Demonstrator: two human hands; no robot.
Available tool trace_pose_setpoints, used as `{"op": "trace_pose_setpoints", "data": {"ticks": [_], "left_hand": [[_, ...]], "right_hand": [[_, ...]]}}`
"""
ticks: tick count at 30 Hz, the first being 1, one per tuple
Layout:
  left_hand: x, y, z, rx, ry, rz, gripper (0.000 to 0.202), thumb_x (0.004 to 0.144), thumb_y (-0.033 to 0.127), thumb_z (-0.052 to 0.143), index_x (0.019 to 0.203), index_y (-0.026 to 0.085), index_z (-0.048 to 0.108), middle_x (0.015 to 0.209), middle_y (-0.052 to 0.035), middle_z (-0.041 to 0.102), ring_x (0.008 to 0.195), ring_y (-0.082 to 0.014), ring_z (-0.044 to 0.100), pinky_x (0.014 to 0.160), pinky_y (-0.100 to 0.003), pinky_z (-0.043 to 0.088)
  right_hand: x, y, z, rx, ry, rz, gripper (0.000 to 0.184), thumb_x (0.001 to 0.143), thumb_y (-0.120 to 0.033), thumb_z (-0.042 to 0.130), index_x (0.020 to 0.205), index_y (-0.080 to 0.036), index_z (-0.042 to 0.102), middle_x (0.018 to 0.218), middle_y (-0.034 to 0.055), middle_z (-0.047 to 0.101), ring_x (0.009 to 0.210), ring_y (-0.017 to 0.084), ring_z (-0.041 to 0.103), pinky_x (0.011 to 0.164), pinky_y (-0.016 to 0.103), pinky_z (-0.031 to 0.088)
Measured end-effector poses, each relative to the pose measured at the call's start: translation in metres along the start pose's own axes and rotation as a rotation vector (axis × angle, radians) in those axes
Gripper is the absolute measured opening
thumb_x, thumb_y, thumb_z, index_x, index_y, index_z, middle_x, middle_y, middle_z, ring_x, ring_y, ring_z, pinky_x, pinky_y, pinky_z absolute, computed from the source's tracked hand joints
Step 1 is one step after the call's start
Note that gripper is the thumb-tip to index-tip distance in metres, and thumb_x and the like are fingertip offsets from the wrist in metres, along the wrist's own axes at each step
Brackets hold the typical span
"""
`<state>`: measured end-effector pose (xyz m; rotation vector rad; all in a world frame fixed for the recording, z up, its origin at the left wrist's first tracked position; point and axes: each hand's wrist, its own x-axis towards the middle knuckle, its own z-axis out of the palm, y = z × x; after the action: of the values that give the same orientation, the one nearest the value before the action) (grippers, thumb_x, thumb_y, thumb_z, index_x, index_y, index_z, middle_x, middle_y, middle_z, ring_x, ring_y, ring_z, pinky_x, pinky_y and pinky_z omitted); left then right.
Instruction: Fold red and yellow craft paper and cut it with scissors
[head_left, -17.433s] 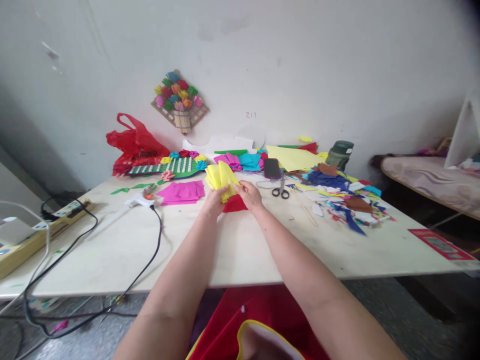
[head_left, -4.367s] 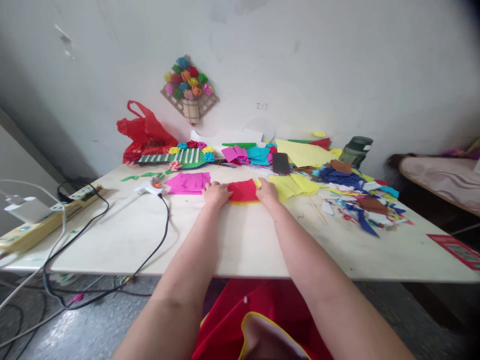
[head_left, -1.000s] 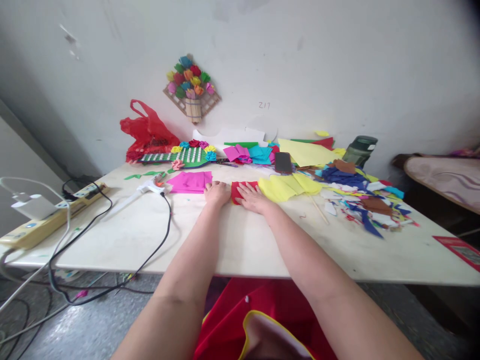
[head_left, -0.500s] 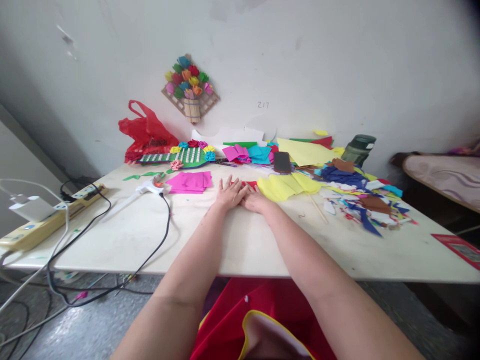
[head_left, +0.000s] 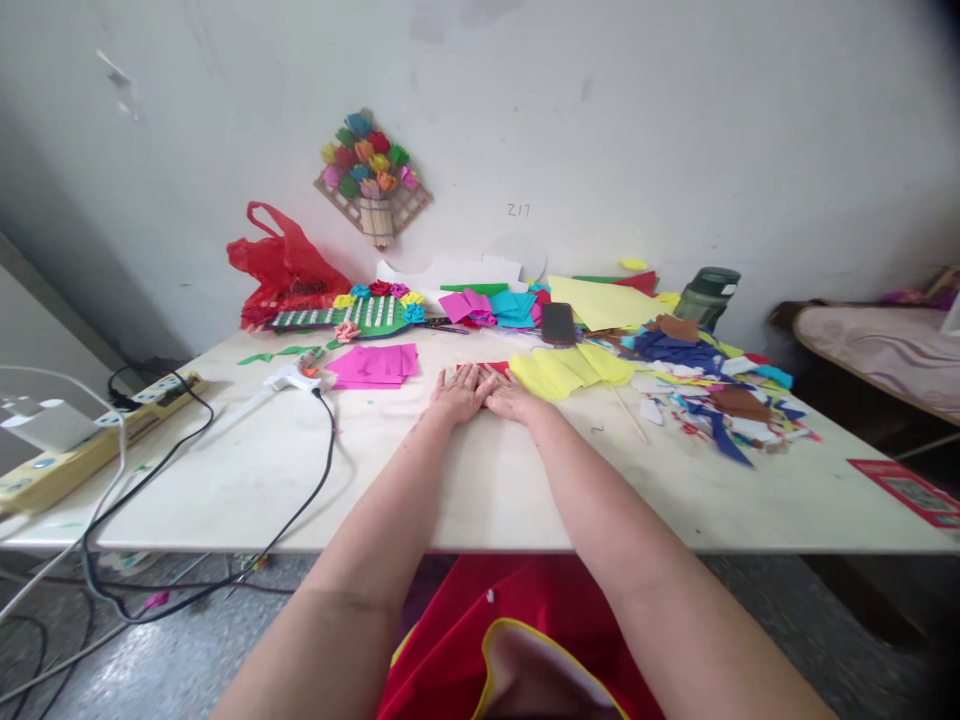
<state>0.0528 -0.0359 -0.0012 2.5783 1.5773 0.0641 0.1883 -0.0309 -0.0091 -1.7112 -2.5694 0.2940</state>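
Side by side, my two hands lie flat on the white table, touching each other at the thumbs. My left hand (head_left: 459, 395) has its fingers stretched forward. Next to it, my right hand (head_left: 510, 396) also rests palm down with its fingers extended. Beneath and just beyond the fingertips a strip of red paper (head_left: 493, 366) shows; the hands cover the rest. Yellow crepe paper (head_left: 570, 371) lies close by on the right, with a thin wooden stick (head_left: 628, 415) below it. Folded magenta paper (head_left: 373, 367) sits left of my left hand.
A white glue gun (head_left: 294, 376) with a black cord lies left, near a power strip (head_left: 150, 420). Behind are a green board with paper flowers (head_left: 375, 315), a red plastic bag (head_left: 289, 262) and a phone (head_left: 557, 324). Scraps (head_left: 720, 400) and a bottle (head_left: 709, 297) stand right.
The whole view has shifted slightly, so the table and objects sit a little further left. My left hand's fingers have shifted slightly and look flatter; both hands stay on the red paper.
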Motion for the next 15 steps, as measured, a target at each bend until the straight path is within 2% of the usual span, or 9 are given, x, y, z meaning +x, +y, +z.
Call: {"op": "trace_pose_setpoints", "data": {"ticks": [4, 8, 11, 15], "left_hand": [[0.003, 0.004, 0.002, -0.013, 0.019, -0.083, 0.061, 0.087, 0.052, 0.009, 0.141, 0.028, 0.022, 0.149, -0.0015, 0.014, 0.137, -0.0173, 0.007, 0.109, -0.044, 0.000], [0.005, 0.006, 0.002, -0.008, 0.026, -0.108, 0.067, 0.085, 0.054, 0.010, 0.142, 0.020, 0.021, 0.149, -0.0043, 0.013, 0.137, -0.0180, 0.008, 0.109, -0.043, -0.001], [0.005, 0.006, 0.003, -0.003, 0.029, -0.113, 0.070, 0.084, 0.055, 0.010, 0.142, 0.017, 0.020, 0.149, -0.0043, 0.012, 0.137, -0.0172, 0.007, 0.109, -0.042, -0.002], [0.005, 0.006, 0.004, -0.004, 0.028, -0.126, 0.070, 0.084, 0.054, 0.010, 0.142, 0.016, 0.020, 0.149, -0.0039, 0.011, 0.137, -0.0162, 0.007, 0.109, -0.040, -0.002]], "right_hand": [[-0.004, 0.021, -0.003, 0.004, -0.004, 0.070, 0.060, 0.089, -0.041, 0.012, 0.144, -0.018, 0.010, 0.150, -0.0019, 0.005, 0.137, 0.015, 0.002, 0.110, 0.041, 0.003], [-0.006, 0.041, -0.005, 0.012, 0.015, 0.116, 0.062, 0.089, -0.044, 0.011, 0.144, -0.017, 0.012, 0.150, -0.0017, 0.007, 0.137, 0.014, 0.004, 0.110, 0.036, 0.006], [-0.005, 0.046, -0.003, -0.006, 0.021, 0.125, 0.063, 0.088, -0.046, 0.013, 0.144, -0.018, 0.013, 0.150, -0.0027, 0.006, 0.137, 0.014, 0.003, 0.110, 0.035, 0.006], [-0.006, 0.045, -0.004, -0.006, 0.022, 0.145, 0.063, 0.088, -0.050, 0.013, 0.144, -0.021, 0.015, 0.150, -0.0050, 0.006, 0.137, 0.016, 0.003, 0.110, 0.040, 0.005]]}}
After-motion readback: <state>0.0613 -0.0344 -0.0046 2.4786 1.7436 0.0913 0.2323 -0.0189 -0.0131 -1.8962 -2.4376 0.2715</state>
